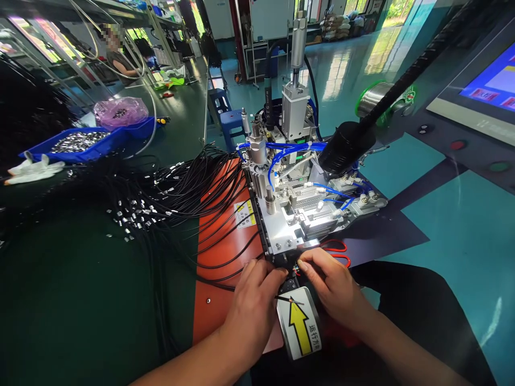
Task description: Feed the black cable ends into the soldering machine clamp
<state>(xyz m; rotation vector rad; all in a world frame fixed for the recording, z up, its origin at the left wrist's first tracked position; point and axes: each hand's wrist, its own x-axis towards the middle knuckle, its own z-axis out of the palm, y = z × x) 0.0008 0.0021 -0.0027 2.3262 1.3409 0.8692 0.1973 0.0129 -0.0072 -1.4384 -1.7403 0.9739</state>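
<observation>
At the front edge of the bench-top machine [289,220], my left hand [253,295] is closed around a black cable [225,280]. A short black cable end with a bare tip [293,301] sticks out below its fingers, over the white plate [289,343] with a yellow arrow. Close by on the right, my right hand [332,281] pinches thin coloured wires [296,267] between thumb and forefinger. Whether a small connector is on those wires is too small to tell. Red-handled scissors or pliers [341,246] lie just behind the right hand.
Black cables [189,187] with silver plug ends [134,214] spread left over the orange plate [225,236]. Further back stand a blue tray [80,142] of metal parts, a white glove [34,169] and a seated person [118,59]. A black lamp [348,147] and a solder spool [378,102] are right.
</observation>
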